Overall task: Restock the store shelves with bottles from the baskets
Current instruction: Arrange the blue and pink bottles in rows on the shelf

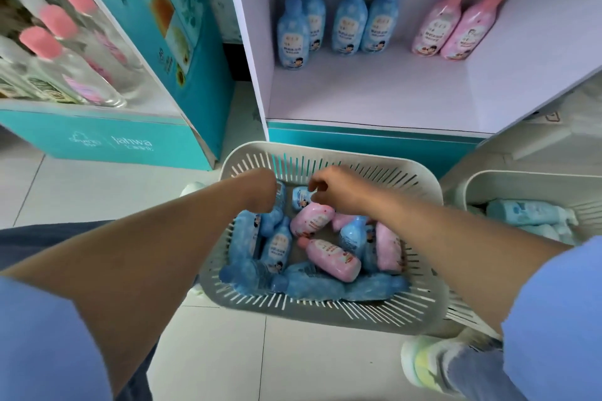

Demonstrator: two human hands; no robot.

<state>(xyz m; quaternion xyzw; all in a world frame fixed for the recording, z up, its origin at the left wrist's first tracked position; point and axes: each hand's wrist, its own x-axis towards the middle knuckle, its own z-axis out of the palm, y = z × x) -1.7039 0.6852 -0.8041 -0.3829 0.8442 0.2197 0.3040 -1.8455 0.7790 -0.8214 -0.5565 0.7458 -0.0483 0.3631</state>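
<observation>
Down at 6 o'clock, blue and pink bottles [332, 260] lie jumbled in the basket [325, 312]. The left hand [264, 192] dips among them, fingers hidden, grip unclear. The right hand [342, 192] hovers loosely curled and empty. The shelf [358, 94] at 12 o'clock holds 6 standing bottles.

The white slatted basket [325, 153] sits on the floor before the shelf [374, 101], full of blue and pink bottles lying jumbled on their sides. One pink bottle [329, 259] lies near its middle, cap pointing left. A second basket [472, 185] at the right holds pale bottles [527, 212]. On the shelf, four blue bottles [350, 23] stand upright at the back left and two pink ones [456, 26] to their right.
</observation>
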